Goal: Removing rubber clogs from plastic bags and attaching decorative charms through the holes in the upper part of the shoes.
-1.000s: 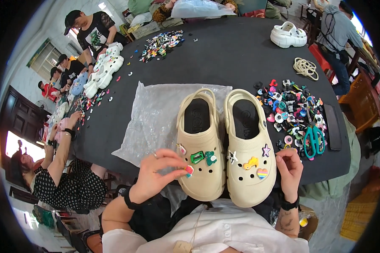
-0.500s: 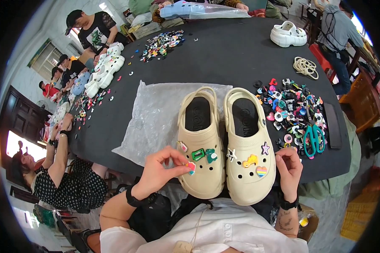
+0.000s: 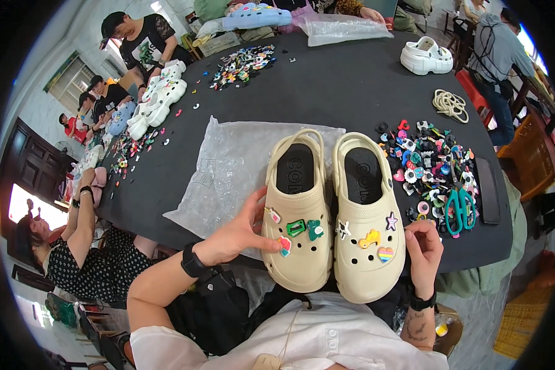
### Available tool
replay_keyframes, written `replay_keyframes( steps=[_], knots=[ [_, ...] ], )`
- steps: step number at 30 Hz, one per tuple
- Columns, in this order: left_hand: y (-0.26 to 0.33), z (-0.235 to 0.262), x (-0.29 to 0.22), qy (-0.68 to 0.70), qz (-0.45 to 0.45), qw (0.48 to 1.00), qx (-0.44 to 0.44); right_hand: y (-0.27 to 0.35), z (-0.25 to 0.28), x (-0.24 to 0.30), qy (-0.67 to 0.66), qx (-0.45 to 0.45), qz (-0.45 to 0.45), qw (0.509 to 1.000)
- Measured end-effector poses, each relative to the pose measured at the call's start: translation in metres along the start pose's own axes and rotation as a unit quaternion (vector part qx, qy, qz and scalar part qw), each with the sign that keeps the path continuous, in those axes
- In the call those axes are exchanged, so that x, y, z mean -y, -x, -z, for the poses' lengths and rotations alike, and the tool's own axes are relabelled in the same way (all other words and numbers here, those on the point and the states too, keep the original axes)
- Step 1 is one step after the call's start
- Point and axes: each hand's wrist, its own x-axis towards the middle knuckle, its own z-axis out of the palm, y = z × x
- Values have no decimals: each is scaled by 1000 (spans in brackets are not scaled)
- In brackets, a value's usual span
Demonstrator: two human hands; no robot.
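Two beige clogs lie side by side before me, toes toward me. On the left clog (image 3: 295,268) are a green rectangular charm (image 3: 296,228), a green dinosaur charm (image 3: 315,230) and a small pink-and-white charm (image 3: 273,214). My left hand (image 3: 237,237) grips this clog's outer side, its thumb pressing a red-and-teal charm (image 3: 285,247) on the upper. The right clog (image 3: 367,280) bears a yellow animal charm (image 3: 370,238), a rainbow heart charm (image 3: 385,254) and a purple star charm (image 3: 391,221). Beside it, my right hand (image 3: 424,250) is closed with fingertips pinched; anything inside is hidden.
A heap of loose charms (image 3: 435,160), teal-handled scissors (image 3: 460,211) and a dark flat slab (image 3: 487,191) lie at right. Beyond are beige cords (image 3: 450,105) and a white clog (image 3: 427,57). A clear plastic bag (image 3: 219,166) lies left. Other people work along the table's left side.
My left hand has brought the red-and-teal charm from the clog's edge onto its upper, and its fingers have spread along the shoe's side. My right hand stays beside the right clog.
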Motion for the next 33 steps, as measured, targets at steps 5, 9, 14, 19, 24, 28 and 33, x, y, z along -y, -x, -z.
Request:
replay_keyframes(
  steps=[5,9,14,19,24,28,33],
  knots=[
    [4,-7,1,71,0,997,38,-2,-9,15,47,-24,4,999],
    [7,-13,6,88,-44,995,26,1,-14,73,283,70,180,939],
    [6,-13,15,110,-68,991,35,7,-47,116,405,424,248,771],
    [3,-8,16,109,-42,993,23,0,-73,116,424,468,234,739],
    [-1,-10,16,92,-50,994,16,0,-71,114,433,486,228,724],
    [-2,-15,15,76,-69,995,-5,3,-71,111,434,477,222,731],
    [0,-20,16,58,-80,995,-27,2,-70,110,431,478,222,732]
  ],
)
